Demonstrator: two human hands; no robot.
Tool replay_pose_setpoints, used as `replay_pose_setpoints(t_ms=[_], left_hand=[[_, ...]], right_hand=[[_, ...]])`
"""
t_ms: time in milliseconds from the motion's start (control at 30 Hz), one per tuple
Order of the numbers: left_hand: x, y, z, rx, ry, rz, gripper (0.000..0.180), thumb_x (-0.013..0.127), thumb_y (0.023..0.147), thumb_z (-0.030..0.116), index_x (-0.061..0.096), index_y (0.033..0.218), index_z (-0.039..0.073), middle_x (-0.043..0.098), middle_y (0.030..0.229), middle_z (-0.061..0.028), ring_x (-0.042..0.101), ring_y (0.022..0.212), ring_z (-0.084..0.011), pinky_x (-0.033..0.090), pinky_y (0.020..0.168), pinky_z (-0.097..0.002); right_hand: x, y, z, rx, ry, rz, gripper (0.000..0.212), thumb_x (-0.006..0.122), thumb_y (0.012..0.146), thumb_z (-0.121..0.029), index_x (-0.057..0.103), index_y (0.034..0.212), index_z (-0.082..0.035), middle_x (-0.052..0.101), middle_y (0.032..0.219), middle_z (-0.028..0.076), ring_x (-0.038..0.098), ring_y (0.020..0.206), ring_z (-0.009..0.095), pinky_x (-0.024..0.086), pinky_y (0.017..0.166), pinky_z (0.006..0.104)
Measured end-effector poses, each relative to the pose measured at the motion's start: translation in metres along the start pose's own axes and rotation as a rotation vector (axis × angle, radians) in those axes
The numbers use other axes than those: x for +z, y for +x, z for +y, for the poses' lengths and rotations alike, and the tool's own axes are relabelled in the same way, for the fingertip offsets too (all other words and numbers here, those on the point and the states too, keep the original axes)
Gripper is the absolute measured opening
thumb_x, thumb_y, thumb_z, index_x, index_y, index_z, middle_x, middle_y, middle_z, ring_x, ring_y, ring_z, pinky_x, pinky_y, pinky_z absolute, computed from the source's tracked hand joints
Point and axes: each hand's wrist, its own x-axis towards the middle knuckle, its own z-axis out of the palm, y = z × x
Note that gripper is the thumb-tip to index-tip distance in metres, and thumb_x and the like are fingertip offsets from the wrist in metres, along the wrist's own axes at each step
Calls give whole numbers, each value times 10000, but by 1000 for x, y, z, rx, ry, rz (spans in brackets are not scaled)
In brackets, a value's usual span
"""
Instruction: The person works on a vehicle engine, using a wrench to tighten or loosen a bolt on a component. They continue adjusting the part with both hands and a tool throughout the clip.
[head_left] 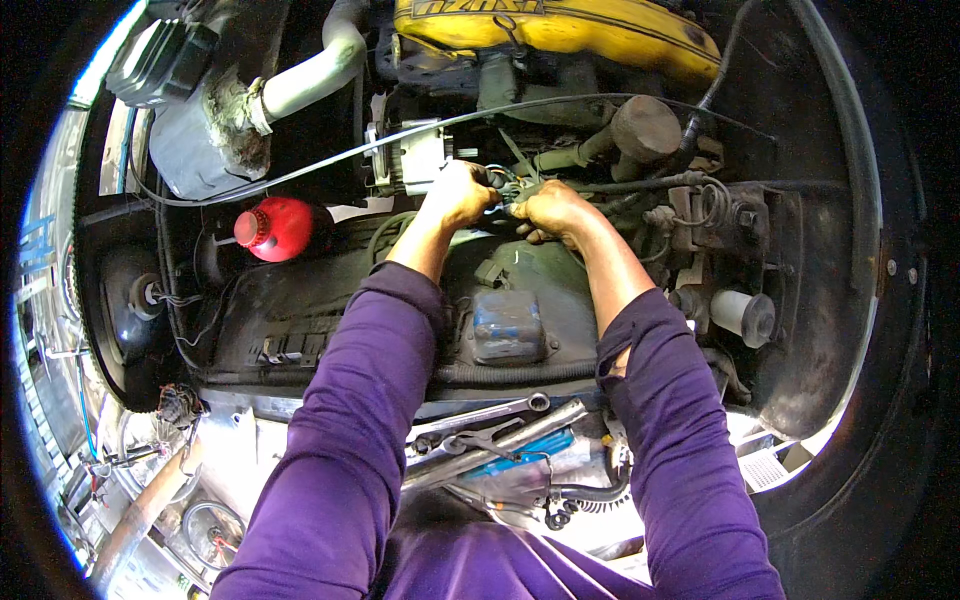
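Both my arms, in purple sleeves, reach into an engine bay. My left hand is closed, its fingers pinched on a small bundle of thin wires. Close on its right, my right hand is closed on the same wires, with its fingers curled under. The exact point where the fingers meet the wires is partly hidden by the hands. Just left of my left hand sits a silvery alternator-like part. A dark cable runs off to the right from beside my right hand.
A yellow engine cover spans the far side. At left are a red bottle and a pale pipe. A blue-grey box sits below my hands. Nearer lie wrenches and a metal tube. A white-capped cylinder stands right.
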Motion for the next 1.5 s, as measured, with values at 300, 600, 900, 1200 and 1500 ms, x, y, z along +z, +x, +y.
replay_pose_setpoints(t_ms=[300,600,900,1200,1500], left_hand=[[3,-13,14,39,-77,39,415,713,776,165,674,1156,2,731,954,-148,679,821,-224,534,789,-337],[3,0,2,38,-110,140,195,724,785,140,714,921,1,706,776,-111,640,706,-176,517,696,-323],[1,-2,0,64,19,-31,331,763,735,199,731,1013,22,729,871,-152,682,774,-235,529,753,-342],[10,6,-3,99,91,181,464,702,817,307,667,1154,-11,712,1014,-213,687,936,-305,518,853,-373],[7,3,0,-3,63,-21,295,767,788,236,745,993,25,727,849,-74,632,760,-163,511,752,-324]], right_hand=[[1,1,-6,43,270,75,232,545,936,-173,652,949,33,665,813,145,649,668,238,518,548,332],[10,-4,2,53,126,23,158,621,919,-94,636,1020,27,657,842,139,628,613,198,538,494,294],[-6,-5,-9,126,298,-62,233,564,920,-278,636,953,-59,617,782,63,571,694,187,479,613,327],[-3,7,-1,158,106,-28,231,558,944,-151,604,1054,47,672,932,189,658,722,264,520,552,344],[4,-6,-5,82,34,10,123,599,879,-134,629,896,-17,612,707,91,563,558,184,445,474,328]])
